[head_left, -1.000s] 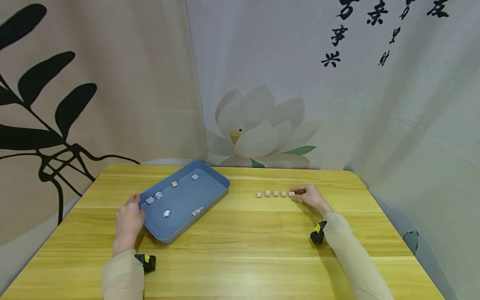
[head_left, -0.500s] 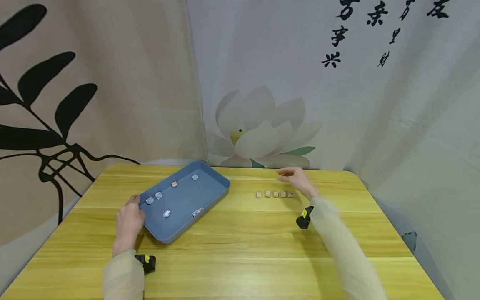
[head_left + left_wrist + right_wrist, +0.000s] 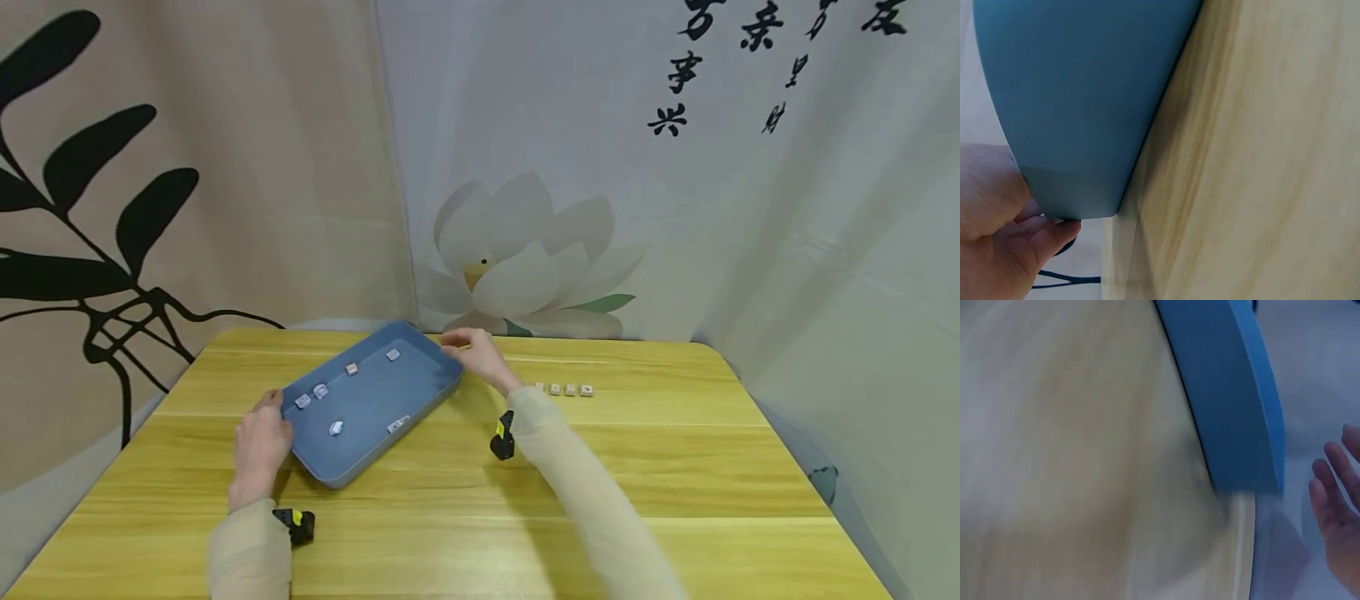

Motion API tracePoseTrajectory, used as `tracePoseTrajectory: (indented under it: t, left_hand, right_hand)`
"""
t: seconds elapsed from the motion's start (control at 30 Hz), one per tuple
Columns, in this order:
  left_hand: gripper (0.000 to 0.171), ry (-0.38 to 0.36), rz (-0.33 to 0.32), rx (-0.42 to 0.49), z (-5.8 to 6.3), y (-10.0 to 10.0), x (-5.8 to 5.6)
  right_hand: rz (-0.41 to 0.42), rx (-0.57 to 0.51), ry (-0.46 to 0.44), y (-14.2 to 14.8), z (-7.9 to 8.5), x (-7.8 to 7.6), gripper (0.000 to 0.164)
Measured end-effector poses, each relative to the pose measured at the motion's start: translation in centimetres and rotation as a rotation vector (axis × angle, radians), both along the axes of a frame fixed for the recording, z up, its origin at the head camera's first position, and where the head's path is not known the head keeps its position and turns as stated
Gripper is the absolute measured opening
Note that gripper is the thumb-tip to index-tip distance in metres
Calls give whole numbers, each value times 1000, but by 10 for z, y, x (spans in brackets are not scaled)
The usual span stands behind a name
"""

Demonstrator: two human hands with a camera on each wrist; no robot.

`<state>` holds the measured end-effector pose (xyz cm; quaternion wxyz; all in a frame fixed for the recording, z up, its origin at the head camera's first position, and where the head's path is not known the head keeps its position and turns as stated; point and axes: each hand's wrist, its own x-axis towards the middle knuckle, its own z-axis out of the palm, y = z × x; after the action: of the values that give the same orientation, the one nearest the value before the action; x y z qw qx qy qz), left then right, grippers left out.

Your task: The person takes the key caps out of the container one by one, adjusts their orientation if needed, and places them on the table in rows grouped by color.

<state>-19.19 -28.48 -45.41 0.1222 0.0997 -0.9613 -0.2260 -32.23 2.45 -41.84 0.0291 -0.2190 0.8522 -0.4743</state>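
Left hand (image 3: 260, 443) grips tray (image 3: 367, 408); right hand (image 3: 482, 358) relaxed, fingers uncurled; tray blue, shallow, round-cornered.

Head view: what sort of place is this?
Probably a small indoor booth set up for recording tabletop work, though no sign confirms it. A wooden table stands before a printed cloth backdrop, and a small black camera is worn on each wrist.

The tray (image 3: 371, 400) is plain blue, the tiles (image 3: 320, 391) in it mostly whitish, the table (image 3: 420, 533) under it yellow and grain-streaked. Behind it, my feed shows black leaves (image 3: 157, 217) on beige cloth (image 3: 300, 167), a pale lotus (image 3: 525, 275) on greyish cloth (image 3: 525, 100).
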Motion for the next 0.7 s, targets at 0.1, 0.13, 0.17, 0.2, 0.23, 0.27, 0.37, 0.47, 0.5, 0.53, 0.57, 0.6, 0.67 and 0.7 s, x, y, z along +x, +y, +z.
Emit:
tracePoseTrajectory:
  t: [0.1, 0.13, 0.17, 0.2, 0.23, 0.27, 0.37, 0.47, 0.5, 0.53, 0.57, 0.6, 0.67, 0.7]
  left_hand:
    - [51, 23, 4, -3, 0, 0, 0]
    - [51, 30, 4, -4, -1, 0, 0]
    - [51, 35, 4, -4, -1, 0, 0]
    - [51, 38, 4, -5, -1, -1, 0]
    - [51, 39, 5, -4, -1, -1, 0]
    - [51, 39, 5, -3, -1, -1, 0]
    - [50, 43, 5, -4, -1, -1, -1]
    - [50, 50, 4, -4, -1, -1, 0]
    - [50, 51, 4, -4, -1, -1, 0]
    - [50, 51, 3, -5, -1, -1, 0]
    - [50, 50, 3, -6, -1, -1, 0]
    - [50, 48, 4, -5, -1, 0, 0]
    - [49, 42, 4, -3, -1, 0, 0]
    - [49, 41, 4, -1, -1, 0, 0]
  right_hand:
    - [60, 41, 11, -26, -3, 5, 29]
    - [79, 51, 10, -33, -4, 7, 29]
    - [97, 64, 10, -40, -5, 8, 29]
    - [110, 73, 6, -46, -6, 10, 30]
    - [121, 86, 6, -51, -7, 12, 30]
    - [129, 95, 4, -55, -7, 14, 30]
    - [145, 117, -1, -66, -9, 19, 31]
    - [155, 137, 7, -75, -13, 23, 33]
    - [160, 144, 11, -78, -15, 24, 33]
    - [166, 152, 10, -81, -17, 25, 34]
    - [170, 161, 14, -83, -19, 26, 34]
    - [173, 175, 18, -86, -21, 27, 34]
    - [182, 201, 36, -91, -24, 28, 35]
    - [185, 215, 42, -93, -25, 29, 35]
